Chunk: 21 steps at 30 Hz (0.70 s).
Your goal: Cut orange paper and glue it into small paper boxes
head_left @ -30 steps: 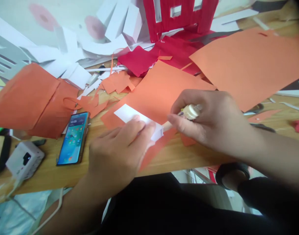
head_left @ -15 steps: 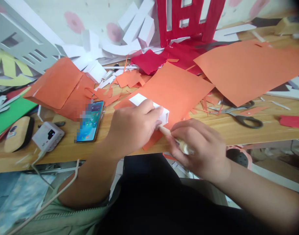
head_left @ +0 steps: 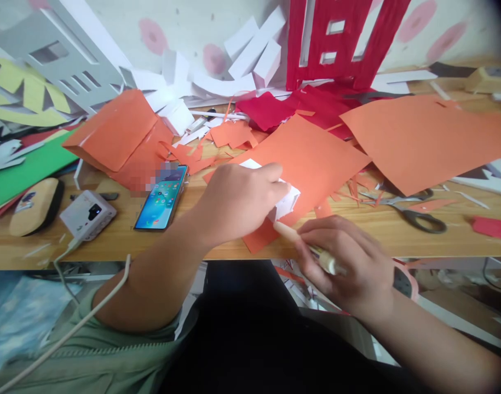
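My left hand (head_left: pixel 242 200) lies on a small white paper piece (head_left: pixel 289 200), fingers curled over it, pressing it against an orange paper sheet (head_left: pixel 311 158) on the wooden table (head_left: pixel 398 235). My right hand (head_left: pixel 351 260) is closed around a slim cream-coloured tool (head_left: pixel 303 243), its tip touching the lower edge of the white piece near the table's front edge.
A phone (head_left: pixel 163 198) with a lit screen lies left of my left hand, beside a white charger box (head_left: pixel 87 213). Scissors (head_left: pixel 414 210) rest to the right. A large orange sheet (head_left: pixel 422 137), red paper cut-outs (head_left: pixel 340 38) and white paper scraps (head_left: pixel 217 82) crowd the back.
My right hand came down from above the white piece to below it, at the table's front edge. The view tilted up, and my left hand kept hold of the white piece.
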Tool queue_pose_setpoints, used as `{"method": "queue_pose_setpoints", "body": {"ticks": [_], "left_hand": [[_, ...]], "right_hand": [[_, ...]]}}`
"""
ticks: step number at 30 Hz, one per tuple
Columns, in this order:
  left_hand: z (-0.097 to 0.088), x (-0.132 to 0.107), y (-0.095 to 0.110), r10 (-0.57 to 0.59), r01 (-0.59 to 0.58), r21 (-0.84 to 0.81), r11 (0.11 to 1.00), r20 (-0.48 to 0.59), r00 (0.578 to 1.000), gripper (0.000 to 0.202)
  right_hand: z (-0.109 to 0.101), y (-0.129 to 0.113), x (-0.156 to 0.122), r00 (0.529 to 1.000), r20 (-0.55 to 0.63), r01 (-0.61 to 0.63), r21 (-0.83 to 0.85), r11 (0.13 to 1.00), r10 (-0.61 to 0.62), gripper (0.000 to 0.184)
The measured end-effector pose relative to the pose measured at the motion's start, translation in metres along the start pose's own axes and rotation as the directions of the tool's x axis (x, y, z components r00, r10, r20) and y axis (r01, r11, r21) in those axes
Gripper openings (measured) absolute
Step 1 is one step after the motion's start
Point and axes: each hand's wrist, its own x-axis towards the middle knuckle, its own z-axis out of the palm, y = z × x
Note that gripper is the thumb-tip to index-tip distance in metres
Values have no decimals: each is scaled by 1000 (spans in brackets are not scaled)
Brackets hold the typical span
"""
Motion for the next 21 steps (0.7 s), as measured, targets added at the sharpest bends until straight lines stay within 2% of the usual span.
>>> {"method": "queue_pose_setpoints", "body": {"ticks": [2,6,8,12,14,18,21], "left_hand": [[1,-1,0,7,-7,11,1000,4,1000,37],[3,-3,-1,28,-28,18,999,-45,999,34],[4,-3,-1,23,-23,5,1000,-54,998,32],[2,-3,0,12,-12,3,1000,-1,1000,34],[2,-3,0,9,-9,8,1000,6,1000,34],[4,-3,0,33,-32,9,999,-55,998,32],[6,-4,-1,37,-37,3,999,-68,997,31]], "right_hand": [[-1,5,-2,1000,-10,-19,-22,1000,19,12],[-5,14,-4,990,-112,-99,-100,990,88,12],[-3,9,-3,993,-90,-85,-81,993,78,11],[1,-3,0,999,11,-36,1,999,36,11],[0,-1,0,999,-6,-53,-22,998,53,11],[-2,10,-2,984,-141,-128,-133,983,109,11],[0,5,-1,991,-85,-112,-79,991,105,10]]}}
